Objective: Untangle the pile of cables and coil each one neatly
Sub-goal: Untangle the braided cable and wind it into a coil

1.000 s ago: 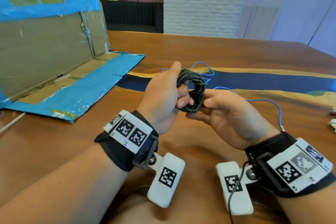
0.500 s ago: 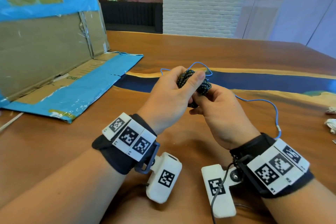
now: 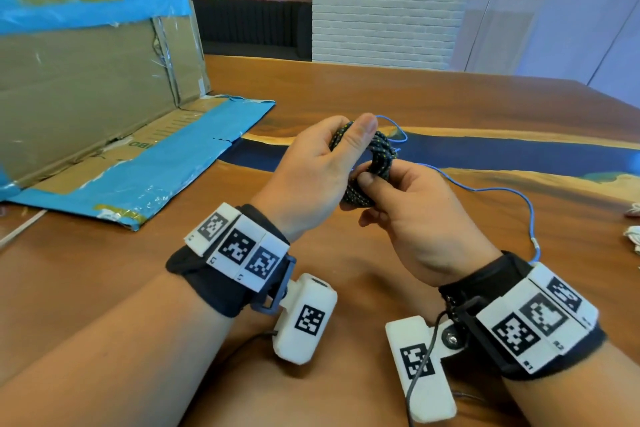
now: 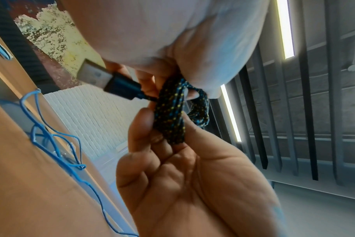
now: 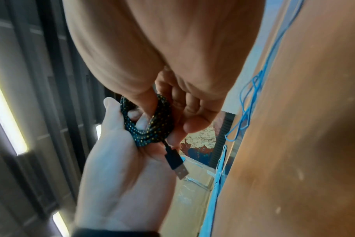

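A black braided cable with yellow and blue flecks is wound into a small coil (image 3: 379, 154) and held above the wooden table (image 3: 381, 94). My left hand (image 3: 322, 166) grips the coil from the left, with the thumb laid over its top. My right hand (image 3: 408, 204) pinches its lower right side, thumb on the strands. In the left wrist view the coil (image 4: 170, 115) sits between the fingers of both hands, and its USB plug (image 4: 95, 75) sticks out free. The right wrist view shows the coil (image 5: 150, 133) and the plug (image 5: 177, 165) hanging down. A thin blue wire (image 3: 498, 189) lies loose on the table behind.
A flattened cardboard box with blue tape (image 3: 104, 107) leans and lies at the left. White cables (image 3: 633, 236) show at the right edge. A thin white stick (image 3: 20, 229) lies at the far left. A dark blue resin strip (image 3: 485, 152) crosses the tabletop.
The coil, earlier held up as an open ring between both hands, is now squeezed together. My left thumb has come over its top and my right thumb presses its side.
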`<state>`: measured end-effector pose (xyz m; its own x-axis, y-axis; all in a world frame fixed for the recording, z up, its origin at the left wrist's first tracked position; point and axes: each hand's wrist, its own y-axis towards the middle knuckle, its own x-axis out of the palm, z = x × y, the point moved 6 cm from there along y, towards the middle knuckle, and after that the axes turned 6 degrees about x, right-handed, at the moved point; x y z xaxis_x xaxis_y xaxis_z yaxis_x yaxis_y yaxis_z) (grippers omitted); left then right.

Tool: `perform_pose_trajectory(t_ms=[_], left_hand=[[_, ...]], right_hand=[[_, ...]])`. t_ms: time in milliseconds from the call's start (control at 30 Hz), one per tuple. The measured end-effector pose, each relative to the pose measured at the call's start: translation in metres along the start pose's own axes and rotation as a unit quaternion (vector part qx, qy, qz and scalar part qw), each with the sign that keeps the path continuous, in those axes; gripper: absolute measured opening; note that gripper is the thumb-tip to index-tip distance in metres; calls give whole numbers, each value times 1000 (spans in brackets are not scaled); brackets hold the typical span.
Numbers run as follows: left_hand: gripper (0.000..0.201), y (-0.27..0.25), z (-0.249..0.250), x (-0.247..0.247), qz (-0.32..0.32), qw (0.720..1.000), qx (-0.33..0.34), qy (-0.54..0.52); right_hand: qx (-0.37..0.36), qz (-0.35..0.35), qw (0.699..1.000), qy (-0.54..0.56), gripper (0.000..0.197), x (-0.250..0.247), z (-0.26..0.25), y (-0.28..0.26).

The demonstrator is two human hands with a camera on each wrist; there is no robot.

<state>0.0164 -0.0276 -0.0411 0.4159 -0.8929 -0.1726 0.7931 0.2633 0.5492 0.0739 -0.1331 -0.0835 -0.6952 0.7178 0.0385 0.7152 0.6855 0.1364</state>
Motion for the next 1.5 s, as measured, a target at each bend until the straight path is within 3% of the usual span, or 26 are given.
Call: perform_pose_trajectory(t_ms=[100,333,500,567,800,1000,1267,1367,1500], left_hand=[[45,2,0,0,-23,999,11,-42],[42,3,4,-3,-21,998,28,-54],[43,5,0,-7,-2,999,35,-19],[42,5,-2,-7,-7,999,32,-5],[45,4,-4,-5,-15,999,30,11],[42,2,-5,-3,5,1000,21,-8],[46,3,-9,-8,21,1000,6,12],[46,2,-8,-6,16,1000,7,14],[43,1,-5,-3,11,1000,7,-4]], right_hand=[[56,-71,991,102,14,5,0,-4],[42,-190,964,184,26,8,-9,-11],[25,-108,991,75,11,-3,-11,-6],[14,-90,994,64,14,-4,-12,-6],[9,-34,994,107,8,-2,-11,-5],[-7,19,985,169,20,1,-1,-2],[7,1,993,117,14,0,-4,-3],[33,-28,990,135,23,-3,-1,-2],[51,-48,979,193,59,-5,0,-1]])
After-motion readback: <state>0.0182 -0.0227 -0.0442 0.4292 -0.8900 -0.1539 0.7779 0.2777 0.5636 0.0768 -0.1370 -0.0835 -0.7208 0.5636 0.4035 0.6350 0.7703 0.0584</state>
